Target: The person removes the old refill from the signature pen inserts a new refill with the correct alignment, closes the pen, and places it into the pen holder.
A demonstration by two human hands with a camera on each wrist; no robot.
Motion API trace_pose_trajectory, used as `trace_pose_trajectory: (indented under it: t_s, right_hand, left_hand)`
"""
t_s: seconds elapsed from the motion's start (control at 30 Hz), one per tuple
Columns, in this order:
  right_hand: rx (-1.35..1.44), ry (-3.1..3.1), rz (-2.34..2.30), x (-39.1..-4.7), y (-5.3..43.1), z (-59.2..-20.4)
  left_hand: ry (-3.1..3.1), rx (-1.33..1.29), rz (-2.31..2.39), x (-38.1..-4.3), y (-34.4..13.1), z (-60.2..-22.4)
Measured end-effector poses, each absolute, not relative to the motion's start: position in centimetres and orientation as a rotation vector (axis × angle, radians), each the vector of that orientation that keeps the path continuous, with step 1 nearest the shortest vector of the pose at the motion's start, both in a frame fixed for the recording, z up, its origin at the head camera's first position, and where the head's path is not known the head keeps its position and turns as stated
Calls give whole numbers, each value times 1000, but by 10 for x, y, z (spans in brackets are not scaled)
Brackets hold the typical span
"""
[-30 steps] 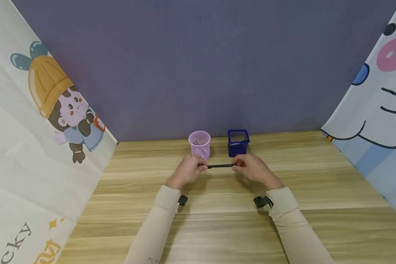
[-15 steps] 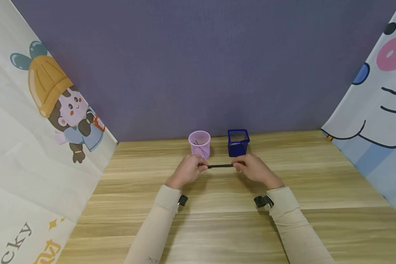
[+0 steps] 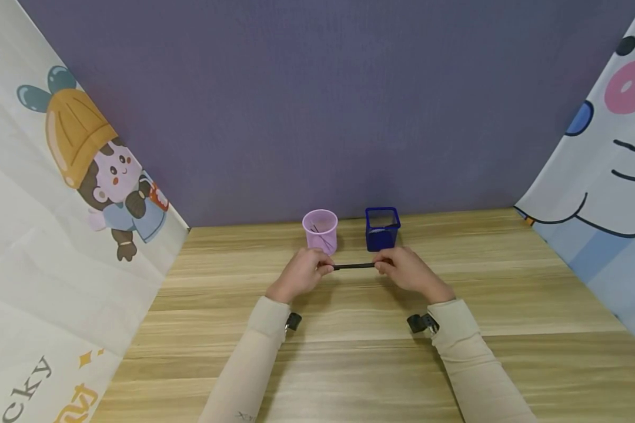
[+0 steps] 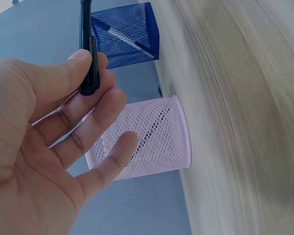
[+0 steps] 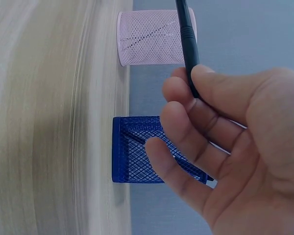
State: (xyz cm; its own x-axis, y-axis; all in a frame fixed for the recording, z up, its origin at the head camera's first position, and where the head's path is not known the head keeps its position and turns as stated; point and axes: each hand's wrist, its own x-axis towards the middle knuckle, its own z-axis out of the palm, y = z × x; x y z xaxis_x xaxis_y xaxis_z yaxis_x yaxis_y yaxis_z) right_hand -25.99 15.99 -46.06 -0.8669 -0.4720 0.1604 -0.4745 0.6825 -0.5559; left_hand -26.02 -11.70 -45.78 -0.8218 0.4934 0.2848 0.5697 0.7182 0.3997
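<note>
A black pen [image 3: 353,266] spans level between both hands, in front of the two mesh holders. My left hand [image 3: 303,271] pinches its clip end between thumb and fingers; the left wrist view shows the pen's clip [image 4: 93,61] by the thumb. At the other end, my right hand [image 3: 408,271] pinches the pen barrel [image 5: 187,41], the tip hidden in the fingers. Just beyond the left hand stands a round pink mesh pen holder [image 3: 320,229] with thin dark sticks inside. Behind the right hand is a square blue mesh pen holder [image 3: 382,230], with pens lying slanted in it.
Both holders stand near the back of the wooden table [image 3: 349,370], by a purple-grey wall [image 3: 338,106]. Printed cartoon sheets hang at the left [image 3: 47,235] and right [image 3: 614,194]. Small black wrist cameras sit at both cuffs.
The right hand's fingers have shifted slightly on the pen's end. The left hand, the pen and both holders look almost unmoved.
</note>
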Motion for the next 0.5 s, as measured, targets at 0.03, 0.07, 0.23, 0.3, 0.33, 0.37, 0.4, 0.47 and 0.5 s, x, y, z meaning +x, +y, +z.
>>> trace_pose_trajectory:
  t_s: [0.03, 0.07, 0.23, 0.3, 0.33, 0.37, 0.4, 0.47, 0.5]
  right_hand:
    - [808, -2880, 957, -260, 160, -461]
    - [801, -2884, 961, -260, 160, -460]
    - [792, -2886, 959, -259, 160, -460]
    - [795, -2882, 954, -259, 159, -460]
    - [796, -2880, 954, -259, 159, -460]
    - [795, -2879, 952, -260, 159, -460]
    - [793, -2878, 952, -260, 159, -461]
    - [792, -2876, 950, -260, 159, -461]
    - [792, -2875, 950, -260, 159, -461]
  left_hand:
    - [-2767, -860, -722, -260, -117, -458]
    - [-2770, -858, -724, -261, -117, -458]
    - [-2789, -857, -729, -261, -117, -458]
    - [-2797, -856, -728, -261, -117, -457]
    - [-2798, -857, -728, -261, -117, -457]
    - [-2796, -861, -728, -261, -117, -457]
    - [-2800, -859, -729, -261, -117, -457]
    - [-2810, -851, -730, -260, -117, -457]
    - [-2808, -851, -732, -260, -117, -457]
